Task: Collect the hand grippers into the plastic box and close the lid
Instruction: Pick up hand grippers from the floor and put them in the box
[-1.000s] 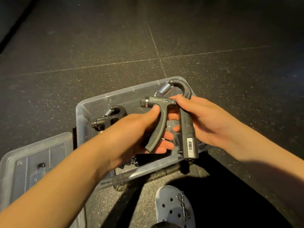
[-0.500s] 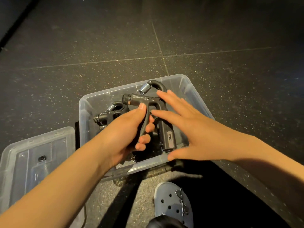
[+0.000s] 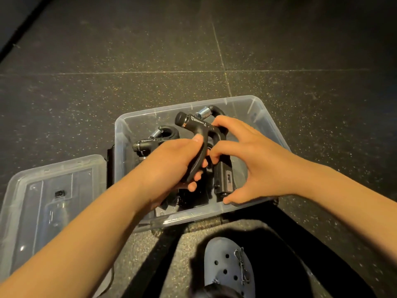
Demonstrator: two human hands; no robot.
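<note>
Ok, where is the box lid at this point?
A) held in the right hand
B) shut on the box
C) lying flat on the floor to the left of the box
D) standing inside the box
C: the clear lid lies on the floor left of the open plastic box; the left hand and right hand are on a hand gripper.

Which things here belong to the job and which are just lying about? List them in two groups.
Part of the job: held hand gripper, gripped by left hand and right hand over the plastic box; second hand gripper lying inside it; lid, off, beside the box.
Just lying about: grey clog; speckled floor.
</note>
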